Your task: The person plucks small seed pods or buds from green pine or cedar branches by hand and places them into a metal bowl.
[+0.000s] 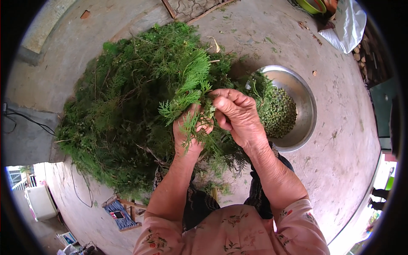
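Note:
A feathery green conifer sprig (190, 80) is held up in front of me, above a big heap of cut conifer branches (114, 110). My left hand (189, 129) is closed around its lower part, partly covered by the leaves. My right hand (238, 112) pinches at the sprig's inner side with thumb and forefinger; whatever sits between those fingertips is too small to make out. Just right of that hand stands a wide metal basin (307, 100). Inside it lie many small round green cones (278, 114), with a leafy piece at the basin's left side.
The heap spreads over the concrete floor (335, 140) to my left and front. A low stool with a blue woven seat (121, 216) stands at lower left, a dark cable (32, 117) at far left. At upper right are a white sack (350, 25) and a green basin (312, 6).

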Demonstrator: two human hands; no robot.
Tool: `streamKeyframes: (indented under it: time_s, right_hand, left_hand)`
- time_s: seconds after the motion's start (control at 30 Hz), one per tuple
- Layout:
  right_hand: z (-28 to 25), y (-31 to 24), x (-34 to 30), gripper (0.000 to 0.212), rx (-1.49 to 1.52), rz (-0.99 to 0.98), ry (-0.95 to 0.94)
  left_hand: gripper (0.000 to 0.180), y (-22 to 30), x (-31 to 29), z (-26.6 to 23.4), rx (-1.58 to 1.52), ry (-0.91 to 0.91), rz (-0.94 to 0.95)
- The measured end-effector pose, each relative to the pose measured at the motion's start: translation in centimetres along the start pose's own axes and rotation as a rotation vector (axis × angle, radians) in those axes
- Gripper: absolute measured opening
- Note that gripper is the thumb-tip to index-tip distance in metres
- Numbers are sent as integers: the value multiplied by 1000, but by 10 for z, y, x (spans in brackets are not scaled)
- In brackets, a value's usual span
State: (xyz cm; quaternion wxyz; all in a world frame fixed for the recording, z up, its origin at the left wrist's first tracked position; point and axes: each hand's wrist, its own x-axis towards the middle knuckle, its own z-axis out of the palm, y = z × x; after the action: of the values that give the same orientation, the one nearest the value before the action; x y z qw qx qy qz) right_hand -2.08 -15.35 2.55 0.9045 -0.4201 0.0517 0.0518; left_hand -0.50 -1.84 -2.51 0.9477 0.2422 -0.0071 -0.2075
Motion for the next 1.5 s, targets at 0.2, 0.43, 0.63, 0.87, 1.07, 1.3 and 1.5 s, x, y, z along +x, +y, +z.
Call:
streamKeyframes:
  time_s: [0.2, 0.43, 0.63, 0.87, 1.07, 1.3, 1.5]
  right_hand:
    - [7, 0, 2, 15, -65, -4, 41]
    - [3, 14, 3, 17, 122, 57, 115]
    - [-3, 13, 1, 21, 376, 213, 4]
    - [-2, 10, -1, 20, 344, 217, 52]
    - [-7, 8, 3, 20, 261, 170, -57]
    - [4, 3, -4, 24, -123, -7, 6]
    - [13, 10, -2, 20, -120, -88, 61]
  left_hand:
    - [25, 3, -2, 26, 191, 223, 41]
    - [33, 4, -5, 31, 319, 280, 13]
    - [32, 6, -9, 10, 131, 33, -78]
    - [30, 2, -6, 6, 120, 72, -89]
    - [26, 4, -6, -2, 46, 90, -106]
    - [28, 6, -2, 14, 78, 119, -88]
    - [24, 4, -3, 30, 223, 154, -6]
